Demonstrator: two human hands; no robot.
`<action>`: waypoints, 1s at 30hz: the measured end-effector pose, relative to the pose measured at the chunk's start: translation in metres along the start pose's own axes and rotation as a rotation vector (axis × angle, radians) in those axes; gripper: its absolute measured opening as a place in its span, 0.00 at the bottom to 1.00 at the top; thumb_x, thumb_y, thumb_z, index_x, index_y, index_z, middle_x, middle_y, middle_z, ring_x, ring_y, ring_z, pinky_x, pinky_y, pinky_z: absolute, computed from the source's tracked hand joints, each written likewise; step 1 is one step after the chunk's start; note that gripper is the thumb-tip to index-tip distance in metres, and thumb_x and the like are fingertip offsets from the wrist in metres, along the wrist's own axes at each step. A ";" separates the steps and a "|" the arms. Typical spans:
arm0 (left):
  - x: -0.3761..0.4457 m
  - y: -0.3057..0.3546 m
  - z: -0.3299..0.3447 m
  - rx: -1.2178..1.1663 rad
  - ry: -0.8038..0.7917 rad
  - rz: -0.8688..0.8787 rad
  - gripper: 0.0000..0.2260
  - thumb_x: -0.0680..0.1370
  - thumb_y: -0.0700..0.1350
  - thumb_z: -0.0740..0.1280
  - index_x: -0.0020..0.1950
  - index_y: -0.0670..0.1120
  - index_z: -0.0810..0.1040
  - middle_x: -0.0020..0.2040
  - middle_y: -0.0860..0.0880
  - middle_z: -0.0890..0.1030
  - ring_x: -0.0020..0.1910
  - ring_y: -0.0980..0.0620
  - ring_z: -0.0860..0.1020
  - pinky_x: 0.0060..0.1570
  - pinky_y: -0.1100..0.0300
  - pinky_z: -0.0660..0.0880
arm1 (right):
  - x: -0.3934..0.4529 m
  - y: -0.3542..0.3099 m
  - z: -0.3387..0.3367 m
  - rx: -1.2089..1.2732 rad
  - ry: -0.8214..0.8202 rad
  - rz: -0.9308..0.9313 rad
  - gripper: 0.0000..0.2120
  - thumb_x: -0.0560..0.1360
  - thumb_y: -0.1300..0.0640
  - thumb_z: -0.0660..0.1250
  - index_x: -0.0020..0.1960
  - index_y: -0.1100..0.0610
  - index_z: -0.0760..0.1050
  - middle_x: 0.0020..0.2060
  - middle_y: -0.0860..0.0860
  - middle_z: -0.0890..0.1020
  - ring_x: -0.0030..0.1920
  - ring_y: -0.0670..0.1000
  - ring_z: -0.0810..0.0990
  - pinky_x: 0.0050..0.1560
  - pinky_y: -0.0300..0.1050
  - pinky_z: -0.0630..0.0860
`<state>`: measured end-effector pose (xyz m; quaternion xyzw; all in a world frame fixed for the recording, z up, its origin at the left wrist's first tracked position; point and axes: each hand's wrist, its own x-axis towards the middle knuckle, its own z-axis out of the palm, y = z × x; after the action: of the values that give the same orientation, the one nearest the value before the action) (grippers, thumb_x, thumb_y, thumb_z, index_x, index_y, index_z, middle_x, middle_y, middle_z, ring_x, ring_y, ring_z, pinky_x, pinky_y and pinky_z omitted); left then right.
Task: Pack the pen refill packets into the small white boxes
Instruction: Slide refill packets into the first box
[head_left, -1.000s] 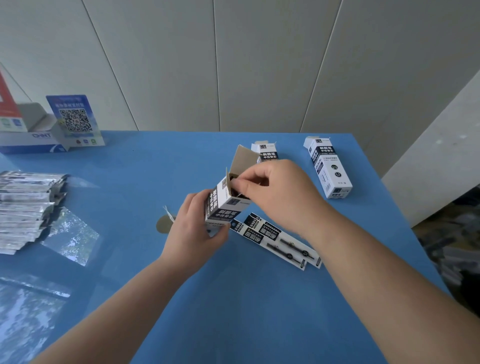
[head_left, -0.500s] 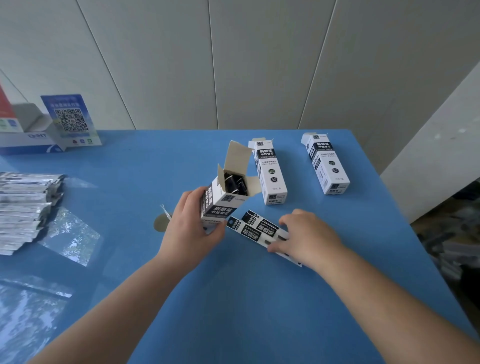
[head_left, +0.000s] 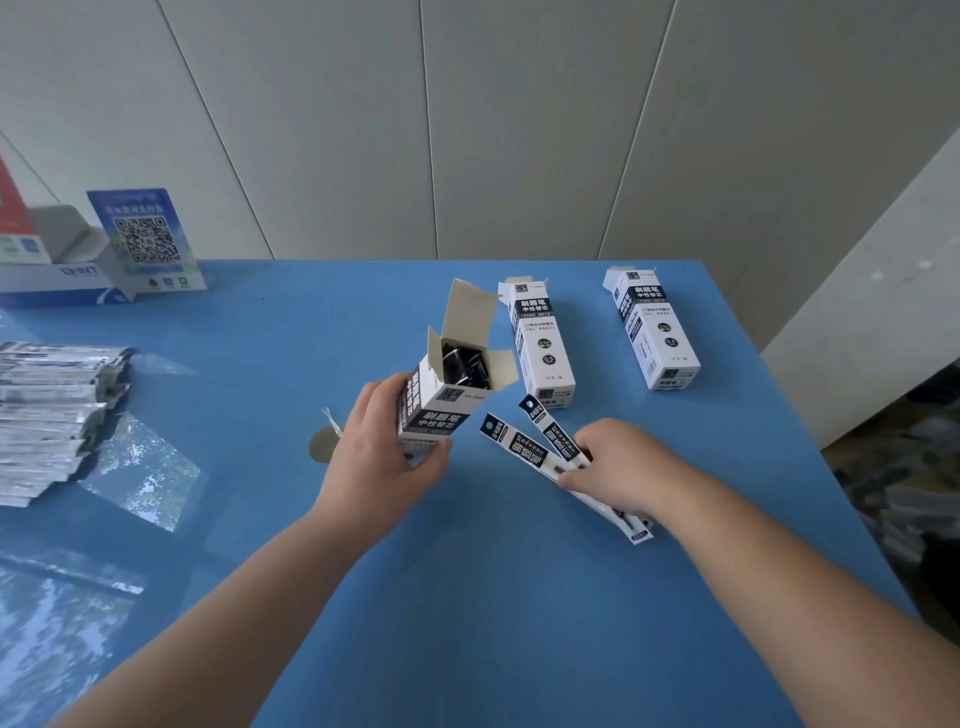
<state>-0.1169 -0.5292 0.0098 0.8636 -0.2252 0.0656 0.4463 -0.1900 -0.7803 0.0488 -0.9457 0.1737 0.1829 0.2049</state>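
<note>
Our left hand (head_left: 382, 457) grips the open box (head_left: 448, 395) tilted, its mouth facing up and away, dark packet ends already showing inside. Our right hand (head_left: 621, 470) pinches two refill packets (head_left: 540, 447) just right of the box, at the tabletop (head_left: 493, 597); whether they still touch it we cannot tell. Their long axes run from the hand up-left toward the box, so we judge the right hand must lift and swing them to line up with the mouth. Two closed boxes (head_left: 545, 343) lie beyond, each marked "0.5". At far left, a QR sign (head_left: 145, 239) and a carton (head_left: 62, 283) whose lettering we cannot read.
</note>
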 end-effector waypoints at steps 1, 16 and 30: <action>0.000 0.000 0.000 -0.001 0.000 -0.001 0.28 0.69 0.59 0.68 0.66 0.64 0.61 0.58 0.72 0.66 0.58 0.69 0.70 0.51 0.70 0.67 | 0.000 0.000 -0.002 -0.015 0.000 -0.006 0.17 0.73 0.47 0.72 0.35 0.54 0.69 0.29 0.48 0.74 0.30 0.50 0.72 0.29 0.43 0.64; -0.001 -0.002 0.000 -0.019 -0.008 0.001 0.29 0.71 0.49 0.74 0.67 0.61 0.64 0.58 0.72 0.67 0.58 0.71 0.69 0.52 0.71 0.65 | -0.021 0.006 -0.046 0.841 -0.007 -0.042 0.09 0.73 0.54 0.77 0.51 0.56 0.85 0.47 0.48 0.89 0.50 0.48 0.87 0.59 0.48 0.80; 0.000 -0.003 -0.001 -0.009 -0.017 0.036 0.28 0.72 0.47 0.74 0.68 0.57 0.66 0.56 0.61 0.70 0.57 0.63 0.72 0.52 0.68 0.68 | -0.058 -0.064 -0.084 1.387 0.162 -0.280 0.06 0.79 0.61 0.69 0.54 0.61 0.83 0.49 0.55 0.88 0.49 0.51 0.88 0.47 0.41 0.84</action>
<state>-0.1156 -0.5273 0.0080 0.8579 -0.2448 0.0654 0.4470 -0.1918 -0.7484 0.1647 -0.6216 0.1417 -0.0686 0.7674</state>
